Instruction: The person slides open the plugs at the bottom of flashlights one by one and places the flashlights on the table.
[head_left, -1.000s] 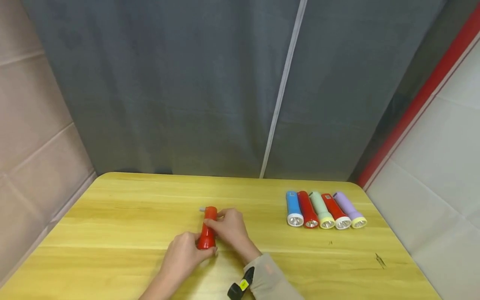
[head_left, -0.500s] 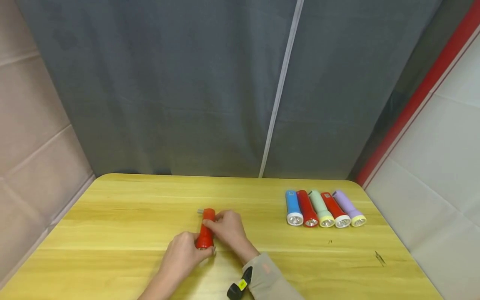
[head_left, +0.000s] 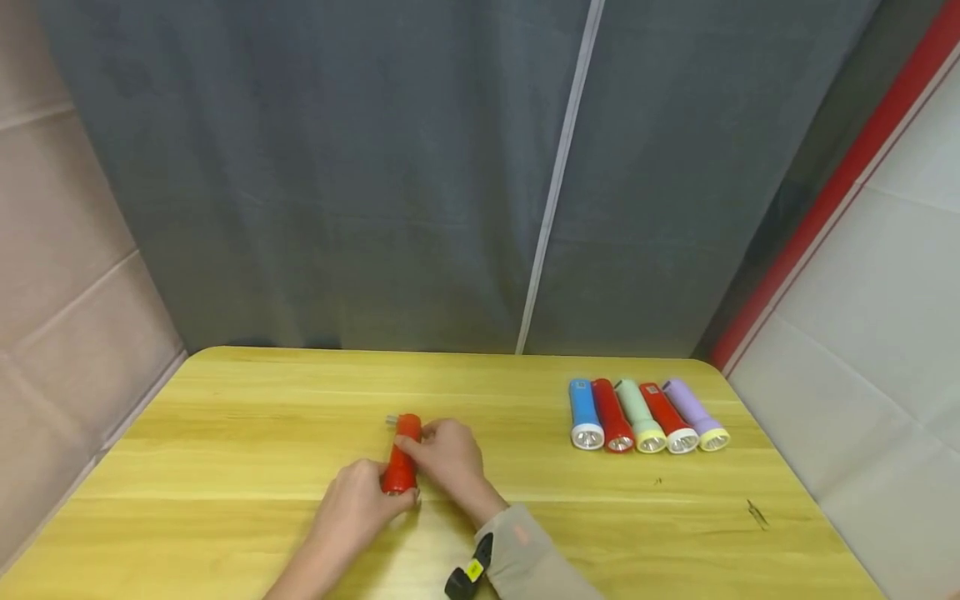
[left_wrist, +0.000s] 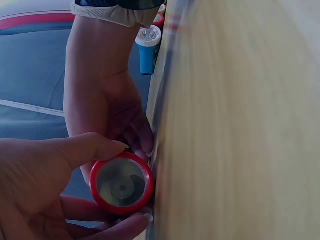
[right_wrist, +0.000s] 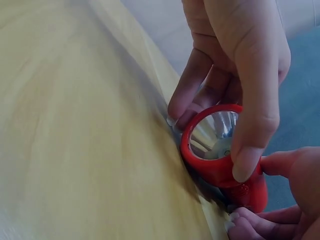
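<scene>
A red flashlight [head_left: 402, 468] lies near the middle of the table, lens end toward the person, with small metal prongs [head_left: 392, 419] sticking out leftward at its far end. My left hand [head_left: 356, 498] grips the wide lens end between thumb and fingers. Farther up the body, my right hand [head_left: 450, 460] pinches it, thumb on top. The left wrist view looks straight at the round clear lens [left_wrist: 121, 185] inside its red rim. In the right wrist view, the left thumb [right_wrist: 247, 160] covers part of the rim, and the right fingers [right_wrist: 265, 222] hold the body.
At the right back of the wooden table [head_left: 225, 467] several flashlights lie side by side, lenses toward the person: blue [head_left: 583, 408], red [head_left: 612, 415], green [head_left: 637, 410], red with white [head_left: 663, 411] and purple [head_left: 692, 406]. A grey curtain [head_left: 337, 183] hangs behind the table.
Both hands and the red flashlight have shifted slightly left across the table, while both holds stay the same. The row of flashlights has kept its arrangement.
</scene>
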